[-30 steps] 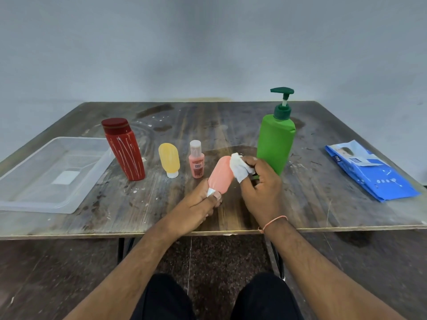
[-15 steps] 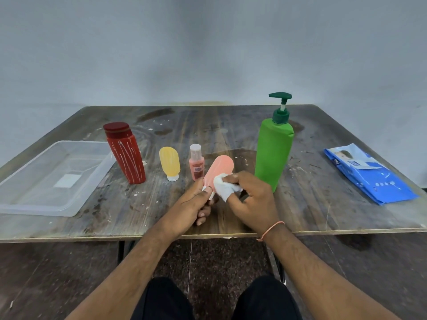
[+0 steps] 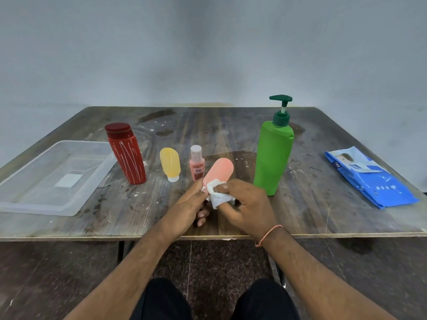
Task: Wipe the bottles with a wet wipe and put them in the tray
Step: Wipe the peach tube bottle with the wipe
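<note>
We see the left hand (image 3: 187, 204) gripping a tilted salmon squeeze bottle (image 3: 219, 170) at its lower end; the right hand (image 3: 245, 204) presses a white wipe (image 3: 218, 196) against it. Red bottle (image 3: 127, 153), yellow bottle (image 3: 170, 165), small pink bottle (image 3: 196, 163) and green pump bottle (image 3: 273, 155) stand on the table (image 3: 312, 204); clear tray (image 3: 23, 192) far left.

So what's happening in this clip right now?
A person sits at a wooden table, cleaning bottles. The left hand holds a peach tube by its lower end while the right hand rubs it with a white wipe. The red bottle, yellow tube, small pink bottle and green pump bottle stand on the table. The clear tray on the left holds no bottles.
</note>
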